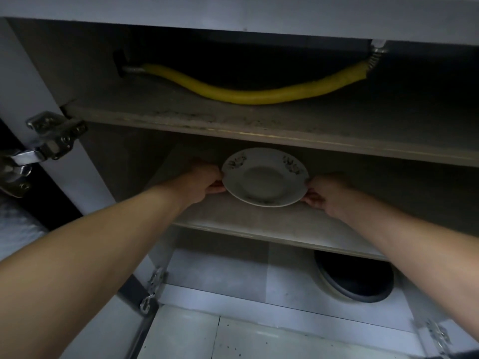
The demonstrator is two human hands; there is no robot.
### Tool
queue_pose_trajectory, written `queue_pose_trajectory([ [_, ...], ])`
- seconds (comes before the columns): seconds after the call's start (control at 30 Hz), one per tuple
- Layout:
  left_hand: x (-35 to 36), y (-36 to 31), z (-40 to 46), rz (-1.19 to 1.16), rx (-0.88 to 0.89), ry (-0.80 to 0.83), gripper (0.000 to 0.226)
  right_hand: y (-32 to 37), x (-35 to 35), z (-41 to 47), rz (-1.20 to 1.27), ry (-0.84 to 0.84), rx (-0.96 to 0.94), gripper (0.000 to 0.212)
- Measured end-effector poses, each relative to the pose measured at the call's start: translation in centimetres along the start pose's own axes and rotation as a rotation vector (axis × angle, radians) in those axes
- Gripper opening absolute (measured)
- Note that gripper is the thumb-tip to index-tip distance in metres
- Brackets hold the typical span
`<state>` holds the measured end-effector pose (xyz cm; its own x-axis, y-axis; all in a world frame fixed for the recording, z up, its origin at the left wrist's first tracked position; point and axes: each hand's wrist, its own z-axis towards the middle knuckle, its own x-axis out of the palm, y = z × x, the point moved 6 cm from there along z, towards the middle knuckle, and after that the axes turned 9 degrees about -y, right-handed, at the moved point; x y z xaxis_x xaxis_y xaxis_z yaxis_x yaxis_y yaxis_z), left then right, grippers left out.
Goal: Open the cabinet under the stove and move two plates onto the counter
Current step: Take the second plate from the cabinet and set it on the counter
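The cabinet stands open and I look into its shelves. A white plate [265,177] with a dark flower pattern on its rim is on or just above the middle shelf [259,224], tilted slightly toward me. My left hand [204,181] grips the plate's left edge. My right hand [325,191] grips its right edge. Both forearms reach in from the bottom corners of the view. Whether a second plate lies under this one is hidden.
A yellow gas hose [246,95] sags across the dusty upper shelf [233,125]. A dark round pan or lid [355,278] sits on the cabinet floor at the right. A metal hinge [51,136] sticks out at the left; smaller hinges [153,288] sit lower down.
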<state>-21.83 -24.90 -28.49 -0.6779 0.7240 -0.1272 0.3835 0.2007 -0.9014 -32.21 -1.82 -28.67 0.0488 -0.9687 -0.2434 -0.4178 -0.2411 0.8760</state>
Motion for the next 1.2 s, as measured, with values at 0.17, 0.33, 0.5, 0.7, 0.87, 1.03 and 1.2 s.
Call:
queue_pose_trajectory([
  [0.17, -0.4, 0.4, -0.2, 0.012, 0.01, -0.016, 0.026, -0.2, -0.4, -0.3, -0.009, 0.016, -0.01, 0.022],
  [0.33, -1.1, 1.0, -1.6, -0.001, -0.011, -0.015, 0.015, -0.4, -1.2, -1.5, -0.03, 0.042, -0.014, 0.024],
  [0.5, -1.9, 1.3, -3.6, -0.027, -0.027, -0.054, 0.015, -0.2, -2.2, -3.2, -0.025, 0.055, -0.023, 0.023],
  [0.7, -3.2, 1.1, -7.1, -0.041, -0.059, -0.06, 0.019, 0.2, -3.4, -6.1, -0.031, 0.088, -0.037, 0.017],
  [0.87, -6.2, 0.3, -11.5, -0.065, -0.079, -0.18, 0.015, 1.1, -4.3, -9.5, -0.099, 0.089, -0.036, 0.012],
  [1.03, -10.1, -0.7, -16.7, -0.04, -0.13, -0.27, 0.005, 2.1, -5.0, -14.1, -0.135, 0.112, 0.017, 0.013],
  [1.2, -13.7, -1.6, -22.8, -0.059, -0.207, -0.339, 0.006, 3.9, -6.2, -19.6, -0.153, 0.065, 0.025, 0.01],
])
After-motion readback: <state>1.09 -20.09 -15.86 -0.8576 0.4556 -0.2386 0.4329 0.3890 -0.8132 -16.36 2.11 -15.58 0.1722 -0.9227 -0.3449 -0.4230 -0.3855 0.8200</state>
